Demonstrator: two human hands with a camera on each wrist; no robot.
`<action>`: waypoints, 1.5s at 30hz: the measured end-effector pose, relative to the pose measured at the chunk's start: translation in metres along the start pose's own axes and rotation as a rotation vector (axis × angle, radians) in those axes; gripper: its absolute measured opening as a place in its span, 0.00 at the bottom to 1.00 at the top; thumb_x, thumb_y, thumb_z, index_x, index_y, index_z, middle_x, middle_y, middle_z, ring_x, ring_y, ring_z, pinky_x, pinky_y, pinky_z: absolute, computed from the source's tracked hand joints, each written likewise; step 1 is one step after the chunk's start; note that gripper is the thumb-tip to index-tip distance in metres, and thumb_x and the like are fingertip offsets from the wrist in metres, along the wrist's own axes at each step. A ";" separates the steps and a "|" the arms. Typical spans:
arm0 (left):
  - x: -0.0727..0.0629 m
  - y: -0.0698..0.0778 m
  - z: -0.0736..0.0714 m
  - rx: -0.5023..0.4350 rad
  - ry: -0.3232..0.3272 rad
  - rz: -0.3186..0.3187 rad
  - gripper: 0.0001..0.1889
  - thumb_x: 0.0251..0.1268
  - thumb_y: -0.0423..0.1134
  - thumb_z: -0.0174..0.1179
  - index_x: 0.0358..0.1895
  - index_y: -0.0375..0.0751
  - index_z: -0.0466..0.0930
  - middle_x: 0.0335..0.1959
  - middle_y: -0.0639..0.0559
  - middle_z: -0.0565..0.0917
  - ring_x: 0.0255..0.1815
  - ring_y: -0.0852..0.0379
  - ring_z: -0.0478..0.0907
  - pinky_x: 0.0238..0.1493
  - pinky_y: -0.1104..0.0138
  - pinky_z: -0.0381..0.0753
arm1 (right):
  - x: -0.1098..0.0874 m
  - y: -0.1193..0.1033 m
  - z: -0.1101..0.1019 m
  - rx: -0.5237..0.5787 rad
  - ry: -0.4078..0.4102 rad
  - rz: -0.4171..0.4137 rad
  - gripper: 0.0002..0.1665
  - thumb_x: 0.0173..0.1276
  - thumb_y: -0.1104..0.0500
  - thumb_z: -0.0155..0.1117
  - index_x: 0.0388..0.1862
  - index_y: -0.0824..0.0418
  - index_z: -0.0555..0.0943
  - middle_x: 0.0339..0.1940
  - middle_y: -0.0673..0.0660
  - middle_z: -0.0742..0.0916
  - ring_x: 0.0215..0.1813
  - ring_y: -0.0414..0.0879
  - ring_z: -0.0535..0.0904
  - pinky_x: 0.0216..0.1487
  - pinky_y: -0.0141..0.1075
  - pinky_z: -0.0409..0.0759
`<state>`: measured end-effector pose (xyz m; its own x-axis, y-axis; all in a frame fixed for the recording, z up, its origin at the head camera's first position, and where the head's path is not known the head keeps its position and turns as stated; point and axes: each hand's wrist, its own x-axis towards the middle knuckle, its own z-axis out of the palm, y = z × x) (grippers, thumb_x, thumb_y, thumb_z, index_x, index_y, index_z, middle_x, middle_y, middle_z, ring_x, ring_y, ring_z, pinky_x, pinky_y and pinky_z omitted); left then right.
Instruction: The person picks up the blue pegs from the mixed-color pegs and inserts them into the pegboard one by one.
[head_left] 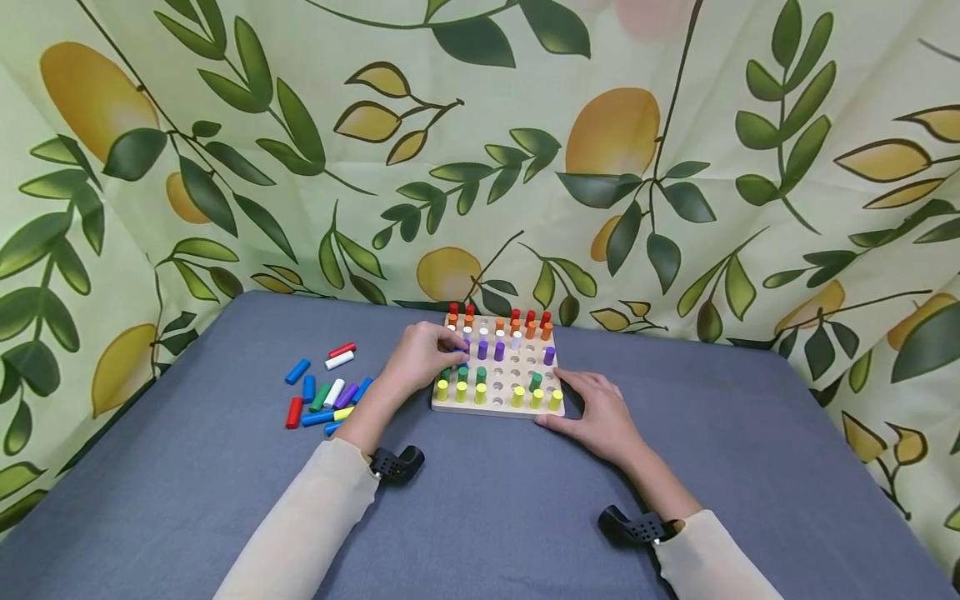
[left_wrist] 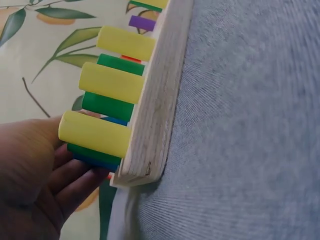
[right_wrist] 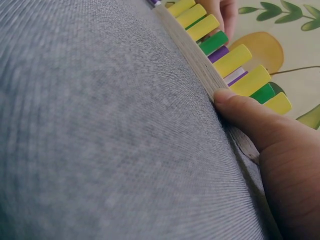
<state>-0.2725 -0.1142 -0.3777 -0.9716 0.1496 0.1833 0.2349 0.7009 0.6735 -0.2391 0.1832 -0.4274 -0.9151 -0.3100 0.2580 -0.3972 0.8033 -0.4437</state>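
A wooden pegboard (head_left: 472,407) stands on the table with rows of coloured pegs: red, orange, white, purple, green and yellow. My left hand (head_left: 420,358) reaches over its left side, thumb and fingertips pinching a blue peg (head_left: 462,363) in the row between purple and green. In the left wrist view, fingers curl behind the yellow peg (left_wrist: 95,134) and green ones, partly hiding the blue. My right hand (head_left: 600,412) holds the board's near right corner, with the thumb (right_wrist: 227,96) against the front edge and a fingertip at the right side.
Loose pegs lie left of the board, among them a red peg (head_left: 294,412), a white peg (head_left: 340,360) and several blue ones. The grey table (head_left: 487,500) meets a leaf-and-fruit patterned curtain (head_left: 480,167) at the back.
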 end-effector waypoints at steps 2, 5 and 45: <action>0.000 0.002 -0.001 0.017 -0.016 0.007 0.07 0.61 0.39 0.72 0.40 0.43 0.91 0.37 0.51 0.91 0.39 0.58 0.83 0.44 0.63 0.83 | 0.000 0.000 0.000 -0.003 0.006 -0.005 0.51 0.55 0.34 0.76 0.73 0.56 0.73 0.67 0.63 0.82 0.69 0.60 0.73 0.69 0.62 0.65; 0.000 0.003 -0.001 0.040 -0.028 0.011 0.08 0.62 0.39 0.72 0.42 0.43 0.91 0.39 0.51 0.91 0.42 0.57 0.85 0.47 0.60 0.84 | 0.000 0.001 0.000 -0.008 0.007 -0.004 0.51 0.55 0.34 0.76 0.73 0.57 0.73 0.67 0.63 0.82 0.69 0.60 0.73 0.69 0.62 0.65; -0.024 -0.006 -0.040 0.020 -0.155 -0.071 0.17 0.75 0.48 0.58 0.56 0.41 0.87 0.52 0.48 0.89 0.46 0.54 0.79 0.51 0.58 0.81 | 0.001 0.000 -0.001 -0.004 -0.008 -0.002 0.52 0.56 0.34 0.75 0.74 0.59 0.72 0.69 0.64 0.80 0.69 0.62 0.72 0.69 0.63 0.64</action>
<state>-0.2497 -0.1496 -0.3575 -0.9786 0.2044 0.0219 0.1668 0.7269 0.6662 -0.2401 0.1836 -0.4269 -0.9150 -0.3155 0.2515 -0.3984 0.8048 -0.4400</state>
